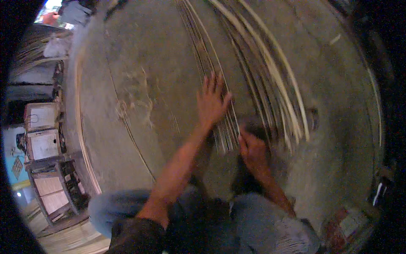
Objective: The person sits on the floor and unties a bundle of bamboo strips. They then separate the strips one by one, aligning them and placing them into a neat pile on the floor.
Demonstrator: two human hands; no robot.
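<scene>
Long thin cane strips (197, 38) lie side by side on the concrete floor in front of me. My left hand (211, 99) is over them, palm down with its fingers stretched apart. A single pale cane strip (215, 58) runs past that hand's thumb side toward my right hand (253, 150). The right fingers are closed around the near end of this strip. Just below the left hand, the near ends of several other strips (225, 142) show between my two hands.
To the right lie thicker pale canes (281, 63) and darker ones (247, 70), curving away from me. Scraps of fibre (148, 101) and a thin looped strand (131, 135) lie on the floor at left. A wooden cabinet (44, 127) and long pale strips (80, 114) line the left side.
</scene>
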